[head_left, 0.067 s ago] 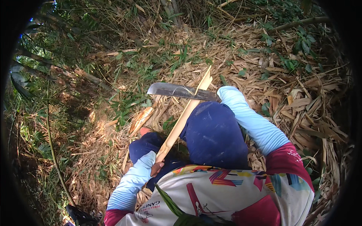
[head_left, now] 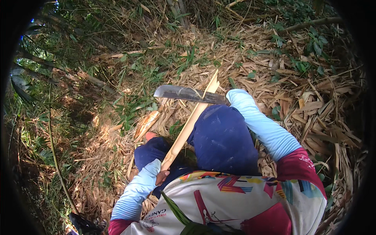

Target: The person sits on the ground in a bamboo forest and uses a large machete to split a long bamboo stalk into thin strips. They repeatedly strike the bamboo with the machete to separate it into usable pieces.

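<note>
My left hand (head_left: 161, 177), near my lap, is closed round the lower end of a long pale split bamboo strip (head_left: 184, 135). The strip slants up and away past my raised knee to a jagged, split far end. Across its upper part lies a machete (head_left: 176, 92), its dark broad blade pointing left and touching the strip. At the blade's right end, beyond the knee, my right hand (head_left: 228, 95) grips the machete. Most of that hand and the handle are hidden by the knee and the light blue sleeve. A thin curled shaving (head_left: 184, 92) shows against the blade.
My knee in dark blue trousers (head_left: 223, 137) rises right beside the strip and blade. Dry bamboo leaves (head_left: 282, 82) litter the ground. A pale piece of split bamboo (head_left: 147, 124) lies near my foot (head_left: 150, 135). Bamboo stems (head_left: 94, 80) and green plants stand around.
The bamboo strip has slid very slightly down toward me. The machete has shifted a touch to the right; otherwise both hands look nearly the same.
</note>
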Tool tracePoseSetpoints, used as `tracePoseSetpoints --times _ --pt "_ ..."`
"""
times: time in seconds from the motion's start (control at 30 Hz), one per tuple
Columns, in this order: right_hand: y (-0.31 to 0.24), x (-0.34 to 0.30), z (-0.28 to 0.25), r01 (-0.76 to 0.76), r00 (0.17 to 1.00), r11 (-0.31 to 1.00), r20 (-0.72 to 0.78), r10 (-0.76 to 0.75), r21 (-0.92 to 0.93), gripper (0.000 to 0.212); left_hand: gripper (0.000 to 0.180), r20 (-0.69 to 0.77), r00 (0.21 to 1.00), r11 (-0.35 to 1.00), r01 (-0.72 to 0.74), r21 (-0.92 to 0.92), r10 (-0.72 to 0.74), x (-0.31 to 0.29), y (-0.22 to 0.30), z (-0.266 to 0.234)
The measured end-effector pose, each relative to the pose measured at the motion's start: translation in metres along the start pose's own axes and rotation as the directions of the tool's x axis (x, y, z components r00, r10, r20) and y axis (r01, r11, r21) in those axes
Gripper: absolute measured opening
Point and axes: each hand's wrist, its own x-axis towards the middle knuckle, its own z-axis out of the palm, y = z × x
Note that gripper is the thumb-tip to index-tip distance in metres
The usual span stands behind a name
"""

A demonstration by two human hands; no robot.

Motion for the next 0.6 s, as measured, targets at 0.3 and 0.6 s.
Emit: tracePoseSetpoints --times 0.3,0.6 --pt "0.021 0.002 0.014 0.222 0.963 0.974 -0.145 -0.226 -0.047 0.052 0.014 -0.006 0.996 0.990 0.089 -0.112 -0.091 -0.044 -0.029 0.000" --pt "0.081 0.043 0.065 0.308 0.929 0.773 -0.350 -0.119 0.555 0.031 0.016 -0.045 0.999 0.915 0.001 -0.403 -0.021 -0.088 -0.084 -0.004"
